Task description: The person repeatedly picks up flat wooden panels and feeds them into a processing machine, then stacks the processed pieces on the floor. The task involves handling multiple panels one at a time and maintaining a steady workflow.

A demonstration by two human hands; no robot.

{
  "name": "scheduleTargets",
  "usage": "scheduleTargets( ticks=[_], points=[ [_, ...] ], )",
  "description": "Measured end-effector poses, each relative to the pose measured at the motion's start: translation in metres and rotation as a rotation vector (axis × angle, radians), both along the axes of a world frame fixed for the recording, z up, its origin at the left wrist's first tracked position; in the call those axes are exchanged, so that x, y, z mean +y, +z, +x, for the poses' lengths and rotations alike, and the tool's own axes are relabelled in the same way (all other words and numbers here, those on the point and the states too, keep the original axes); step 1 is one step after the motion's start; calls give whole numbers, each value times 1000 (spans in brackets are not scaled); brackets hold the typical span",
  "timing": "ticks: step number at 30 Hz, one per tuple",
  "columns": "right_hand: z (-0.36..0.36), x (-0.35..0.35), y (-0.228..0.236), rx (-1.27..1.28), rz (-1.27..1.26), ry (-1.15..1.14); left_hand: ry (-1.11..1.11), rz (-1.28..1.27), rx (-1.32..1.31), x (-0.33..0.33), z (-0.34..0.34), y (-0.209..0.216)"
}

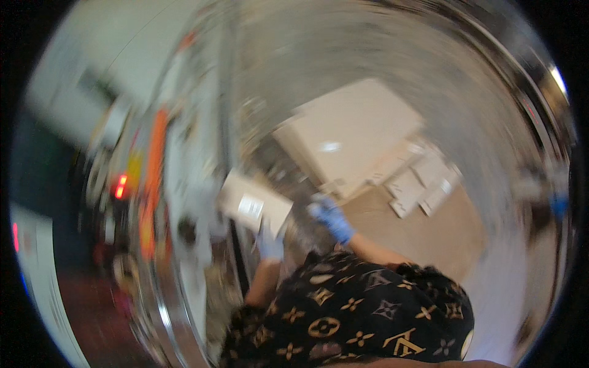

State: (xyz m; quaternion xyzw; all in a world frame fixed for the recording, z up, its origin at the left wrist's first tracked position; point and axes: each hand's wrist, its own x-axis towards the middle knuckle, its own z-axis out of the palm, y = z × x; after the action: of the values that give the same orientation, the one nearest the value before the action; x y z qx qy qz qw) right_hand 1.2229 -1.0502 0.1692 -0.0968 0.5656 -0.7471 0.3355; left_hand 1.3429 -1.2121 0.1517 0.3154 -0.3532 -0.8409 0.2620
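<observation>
My left hand (270,242), in a light blue glove, grips the near edge of a small flat cardboard box (235,195) with a white label on its upper face. To its right is my right hand (332,219), also gloved in blue, apart from that box. Motion blur smears its fingers, so I cannot make out whether they hold anything. Just beyond the right hand lies a large stack of flat tan cardboard (362,129). Several smaller cardboard boxes (408,190) rest at the stack's near right side, on a brown cardboard sheet (429,236).
On the left runs a long machine or bench with a grey surface (196,129) and an orange rail (153,178). A red lit display (121,186) glows beside it. Grey floor (294,55) stretches beyond the cardboard. Blurred metal framing curves along the right.
</observation>
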Motion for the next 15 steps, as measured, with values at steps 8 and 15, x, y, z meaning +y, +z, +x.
scheduleTargets(
  ticks=[8, 15],
  points=[
    [34, 42, -62, -419, 171, 146, 641, 315, 39, -156, 57, -64],
    [36, 66, -93, -444, 234, 113, 639, 284, 78, -266, 75, -95]
  ],
)
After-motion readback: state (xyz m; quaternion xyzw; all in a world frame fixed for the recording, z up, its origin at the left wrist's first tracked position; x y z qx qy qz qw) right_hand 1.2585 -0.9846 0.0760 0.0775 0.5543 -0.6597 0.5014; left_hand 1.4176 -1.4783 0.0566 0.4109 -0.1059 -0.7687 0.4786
